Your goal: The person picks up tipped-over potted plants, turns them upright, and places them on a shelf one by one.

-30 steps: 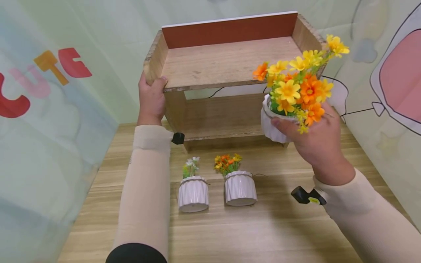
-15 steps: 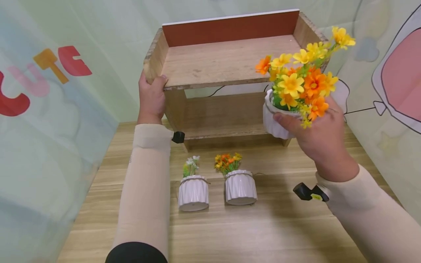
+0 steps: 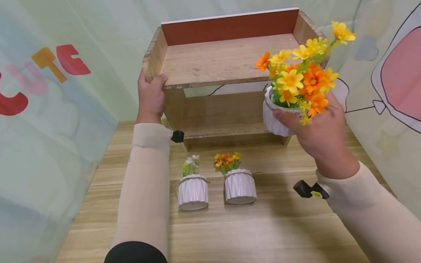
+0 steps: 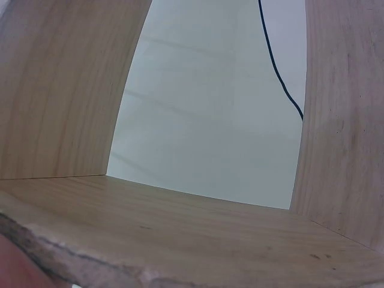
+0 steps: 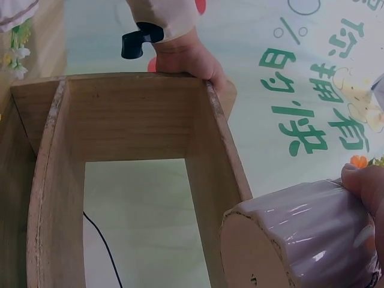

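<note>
White ribbed pot (image 3: 274, 120) with orange and yellow flowers (image 3: 302, 75) is gripped by the right hand (image 3: 317, 133), fingers curled around it, in the air just in front of the wooden shelf (image 3: 227, 62) at its right end. The left hand (image 3: 150, 98) grips the shelf's left front corner. Two small pots (image 3: 217, 188) stand on the table (image 3: 263, 230).

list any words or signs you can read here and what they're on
"CUTE", in big red, pink and orange letters, on the left wall sheet; the first letter is cut off by the edge.
Green Chinese characters on the wall sheet in the right wrist view, seen turned; I cannot read them surely.
Shelf and flower pots: no writing.
</note>
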Action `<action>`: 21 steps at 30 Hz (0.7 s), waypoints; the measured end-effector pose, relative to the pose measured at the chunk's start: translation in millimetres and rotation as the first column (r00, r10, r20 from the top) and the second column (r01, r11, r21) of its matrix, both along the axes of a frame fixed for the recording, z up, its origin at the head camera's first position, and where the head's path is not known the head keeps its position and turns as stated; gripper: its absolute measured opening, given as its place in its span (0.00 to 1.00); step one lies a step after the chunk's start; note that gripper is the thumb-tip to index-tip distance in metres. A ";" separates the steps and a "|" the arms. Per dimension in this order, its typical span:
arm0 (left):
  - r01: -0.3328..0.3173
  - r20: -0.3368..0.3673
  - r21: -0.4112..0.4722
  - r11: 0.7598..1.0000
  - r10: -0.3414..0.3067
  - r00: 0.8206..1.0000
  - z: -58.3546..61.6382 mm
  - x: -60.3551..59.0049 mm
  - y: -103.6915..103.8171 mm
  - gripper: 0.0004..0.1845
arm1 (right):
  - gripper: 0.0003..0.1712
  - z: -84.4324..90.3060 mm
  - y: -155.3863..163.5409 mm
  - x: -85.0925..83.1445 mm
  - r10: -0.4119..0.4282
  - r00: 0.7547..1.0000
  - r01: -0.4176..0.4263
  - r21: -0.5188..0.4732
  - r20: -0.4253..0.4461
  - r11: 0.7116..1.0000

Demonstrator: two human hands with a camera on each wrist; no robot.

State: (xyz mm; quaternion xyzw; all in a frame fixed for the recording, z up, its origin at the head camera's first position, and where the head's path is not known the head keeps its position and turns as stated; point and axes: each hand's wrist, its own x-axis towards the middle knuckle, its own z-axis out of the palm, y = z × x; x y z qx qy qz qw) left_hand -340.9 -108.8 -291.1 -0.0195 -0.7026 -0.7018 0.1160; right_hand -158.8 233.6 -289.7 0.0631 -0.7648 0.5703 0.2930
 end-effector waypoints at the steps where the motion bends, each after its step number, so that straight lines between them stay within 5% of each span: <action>1: -0.001 0.002 -0.002 1.000 0.001 1.000 -0.1 0.1 0.0 0.35 | 0.45 0.1 0.1 -0.4 -0.001 1.000 0.001 0.001 -0.001 1.000; 21: 0.002 -0.012 0.016 1.000 -0.002 1.000 0.1 0.4 0.2 0.36 | 0.45 6.6 -0.5 -3.9 -0.001 1.000 -0.001 -0.070 -0.025 0.998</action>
